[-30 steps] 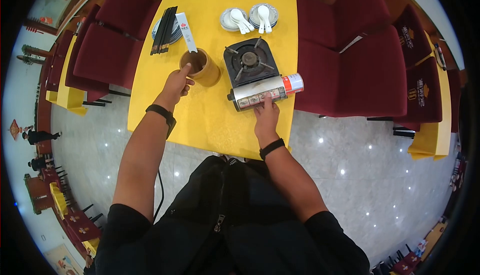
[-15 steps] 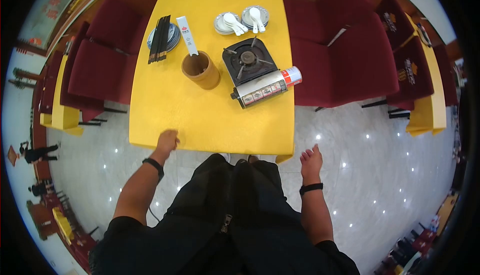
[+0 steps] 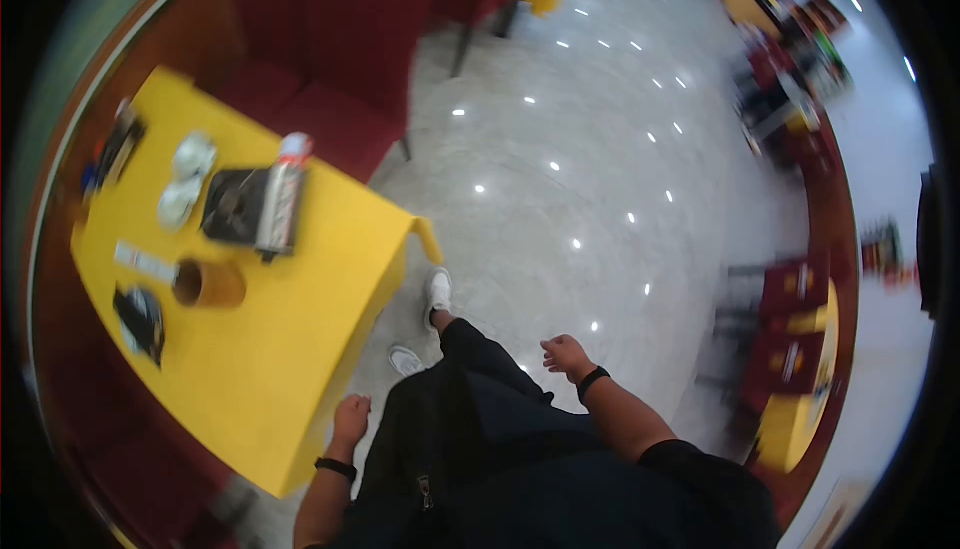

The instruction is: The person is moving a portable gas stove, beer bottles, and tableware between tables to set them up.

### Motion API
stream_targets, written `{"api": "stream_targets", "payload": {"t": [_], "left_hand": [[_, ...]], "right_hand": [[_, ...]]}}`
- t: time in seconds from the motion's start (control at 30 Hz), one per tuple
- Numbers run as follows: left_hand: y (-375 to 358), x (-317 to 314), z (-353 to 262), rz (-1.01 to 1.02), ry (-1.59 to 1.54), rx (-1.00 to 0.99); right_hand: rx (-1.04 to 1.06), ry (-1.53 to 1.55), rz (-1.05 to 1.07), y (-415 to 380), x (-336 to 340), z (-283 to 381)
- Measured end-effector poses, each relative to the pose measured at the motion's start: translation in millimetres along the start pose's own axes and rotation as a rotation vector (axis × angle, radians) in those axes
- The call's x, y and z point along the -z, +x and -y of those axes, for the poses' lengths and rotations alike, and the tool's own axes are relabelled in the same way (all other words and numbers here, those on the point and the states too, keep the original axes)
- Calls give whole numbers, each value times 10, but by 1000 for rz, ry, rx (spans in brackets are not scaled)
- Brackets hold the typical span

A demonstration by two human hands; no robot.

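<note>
My left hand (image 3: 352,419) hangs beside the near edge of the yellow-covered table (image 3: 330,279), fingers curled in, with nothing seen in it. Over the floor on the other side of my body is my right hand (image 3: 568,357), empty, its fingers loosely bent and a little apart. On the table stand a brown cylindrical holder (image 3: 215,283) and a portable gas stove (image 3: 235,207) with a gas canister (image 3: 293,152) along its side. A white paper strip (image 3: 145,261) lies at the holder's mouth. Dark chopsticks (image 3: 143,324) rest on stacked plates, blurred by motion.
White bowls with spoons (image 3: 188,174) sit behind the stove. Maroon chairs (image 3: 350,59) line the table's far side. Pale shiny floor (image 3: 560,199) stretches ahead and right. More maroon chairs (image 3: 785,349) and a yellow-covered table (image 3: 795,429) stand along the right wall.
My view has swung to the right, so the table now lies at my left, turned at an angle. My shoes have come into fuller view, one ahead of the other. Both hands stay empty.
</note>
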State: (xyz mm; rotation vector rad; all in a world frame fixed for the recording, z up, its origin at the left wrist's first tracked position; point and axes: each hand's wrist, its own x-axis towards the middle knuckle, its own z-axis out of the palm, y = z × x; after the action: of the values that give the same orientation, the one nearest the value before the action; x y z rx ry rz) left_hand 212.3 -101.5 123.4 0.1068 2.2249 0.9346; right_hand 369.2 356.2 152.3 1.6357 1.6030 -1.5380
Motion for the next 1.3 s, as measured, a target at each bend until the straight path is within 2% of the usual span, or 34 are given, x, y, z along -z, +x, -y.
{"api": "stream_targets", "payload": {"t": [0.03, 0.07, 0.1, 0.13, 0.17, 0.23, 0.3, 0.33, 0.37, 0.4, 0.43, 0.5, 0.53, 0.57, 0.6, 0.67, 0.7, 0.77, 0.83, 0.87, 0.9, 0.93, 1.0, 1.03, 1.1, 1.2, 1.27, 1.3], "left_hand": [[100, -75, 240, 81, 65, -51], [91, -12, 71, 177, 168, -58], [115, 39, -14, 233, 237, -158], [216, 37, 77, 297, 196, -188], [228, 61, -89, 322, 334, -202], [334, -23, 10, 331, 328, -274], [361, 100, -253, 334, 378, -266], [417, 105, -562, 296, 430, -252], [569, 128, -595, 295, 448, -274], [645, 190, -452, 318, 418, -398], [538, 70, -318, 354, 401, -544], [752, 78, -388, 395, 428, -538], [694, -166, -364, 417, 442, -510], [670, -464, -340, 245, 203, 124], [760, -707, -387, 262, 225, 103], [846, -1111, -465, 428, 465, 2], [656, -1340, -785, 489, 545, -119], [-286, -1943, -2116, 576, 692, -381], [-428, -2400, -2391, 588, 646, -440], [-426, -2609, -2535, 586, 596, -491], [-444, -2811, -2679, 617, 577, -412], [-482, -3048, -2751, 631, 586, -424], [-323, -3367, -2857, 700, 638, -503], [-303, -3575, -2920, 715, 677, -470], [-166, -3812, -3046, 758, 778, -433], [193, -4188, -3174, 787, 997, -389], [295, -4535, -3350, 776, 961, -232], [335, -4740, -3444, 792, 964, -240]], "right_hand": [[-10, 30, -19, -187, 12, -195], [-17, 125, -61, -245, 28, -429], [-20, 135, -44, -277, 40, -632], [-23, 146, -37, -299, 82, -871], [-6, 168, -56, -347, 133, -1084], [1, 329, -172, -498, 246, -1528], [-7, 408, -232, -553, 261, -1703], [-4, 406, -191, -527, 335, -1910], [-2, 353, -142, -476, 369, -1905], [7, 379, -148, -485, 319, -1981], [-3, 431, -155, -600, 352, -2412], [4, 467, -186, -614, 337, -2609], [-2, 500, -206, -654, 466, -2923], [24, 477, -223, -736, 585, -3096], [49, 454, -240, -784, 717, -3226], [76, 459, -315, -694, 963, -3827], [-7, 527, -307, -718, 1057, -4027], [-93, 609, -311, -753, 1262, -4543], [-161, 289, -734, -730, 1411, -5080], [-169, 301, -754, -780, 1535, -5127], [-207, 582, -771, -846, 1652, -5194], [-243, 865, -772, -945, 1785, -5328], [-224, 868, -852, -1034, 1842, -5415], [-193, 852, -923, -1081, 1926, -5509], [-192, 828, -899, -1210, 1891, -5578], [-298, 830, -839, -1327, 1619, -5678], [-347, 861, -719, -1310, 1376, -5861], [-364, 840, -704, -1333, 1221, -5930]]}}
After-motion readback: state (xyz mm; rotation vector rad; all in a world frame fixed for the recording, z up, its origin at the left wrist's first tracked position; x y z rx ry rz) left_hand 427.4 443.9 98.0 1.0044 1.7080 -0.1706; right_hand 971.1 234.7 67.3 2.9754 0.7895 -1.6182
